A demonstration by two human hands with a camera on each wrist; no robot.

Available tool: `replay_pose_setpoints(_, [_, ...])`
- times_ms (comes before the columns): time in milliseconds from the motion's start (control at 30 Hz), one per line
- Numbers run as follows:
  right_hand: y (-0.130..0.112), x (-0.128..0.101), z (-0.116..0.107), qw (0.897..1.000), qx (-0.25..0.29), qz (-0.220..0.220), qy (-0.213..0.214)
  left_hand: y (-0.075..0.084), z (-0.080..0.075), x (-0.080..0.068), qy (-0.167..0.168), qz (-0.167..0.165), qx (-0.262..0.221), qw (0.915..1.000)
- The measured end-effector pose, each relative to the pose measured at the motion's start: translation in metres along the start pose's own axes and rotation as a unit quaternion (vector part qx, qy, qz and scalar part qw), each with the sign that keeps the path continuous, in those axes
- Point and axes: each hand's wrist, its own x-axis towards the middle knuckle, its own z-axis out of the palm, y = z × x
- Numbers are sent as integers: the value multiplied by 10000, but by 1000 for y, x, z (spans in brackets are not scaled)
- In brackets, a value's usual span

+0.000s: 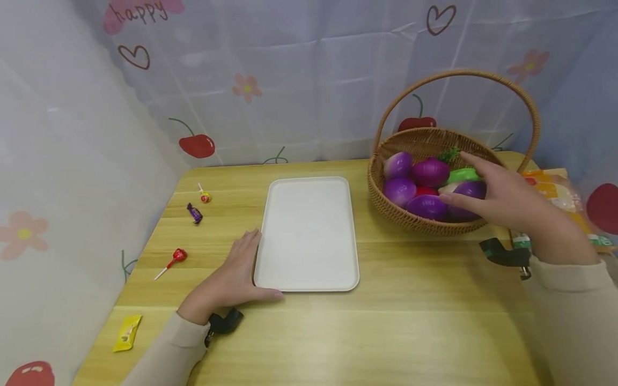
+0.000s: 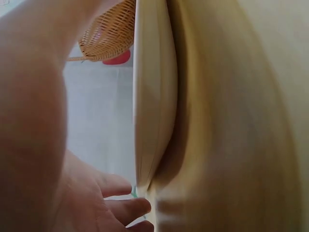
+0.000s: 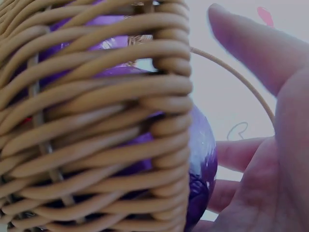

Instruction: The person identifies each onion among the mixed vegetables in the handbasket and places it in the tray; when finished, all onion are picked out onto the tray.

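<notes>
A white rectangular tray (image 1: 307,233) lies on the wooden table. My left hand (image 1: 232,280) rests against its left edge, fingers extended along the side and thumb stretched past the near corner. On the right stands a wicker basket (image 1: 410,221) with a tall arched handle, full of vegetables. Inside are a red onion (image 1: 431,172), a green vegetable (image 1: 463,176) and several shiny purple ones. Over the basket's right side my right hand (image 1: 507,197) is spread, thumb and fingers apart around a purple and white vegetable (image 1: 472,190). In the right wrist view, the wicker rim partly hides a purple vegetable (image 3: 202,159) near the fingers.
Along the table's left side lie a small yellow lollipop (image 1: 205,197), a purple wrapped candy (image 1: 195,213), a red lollipop (image 1: 179,255) and a yellow packet (image 1: 127,333). An orange and white bag (image 1: 555,187) sits behind my right wrist. A patterned curtain (image 1: 309,80) hangs behind the table.
</notes>
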Motion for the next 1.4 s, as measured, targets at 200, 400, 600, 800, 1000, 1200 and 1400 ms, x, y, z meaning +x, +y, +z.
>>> replay_pose_setpoints(200, [1,-2,-1,9998,-89,-36,159,-1,1,0,54,43,25,10000])
replay_pose_setpoints(400, [3,-4,-4,9987,-361,-126,325,-4,4,1,79,23,53,10000])
replay_pose_setpoints(600, [4,-4,-4,9977,-543,-167,382,-5,6,1,104,57,93,9999])
replay_pose_setpoints(800, [2,-4,-3,9978,-593,-143,259,-8,8,-1,96,111,180,9997])
replay_pose_setpoints(1000, [1,-5,-3,9971,-717,-103,223,-10,8,0,96,135,223,9996])
replay_pose_setpoints(1200, [2,-6,0,9942,-915,-364,442,-11,10,-2,64,134,259,9996])
replay_pose_setpoints(1400, [4,-9,2,9926,-1066,-364,462,-9,9,-3,28,128,304,9995])
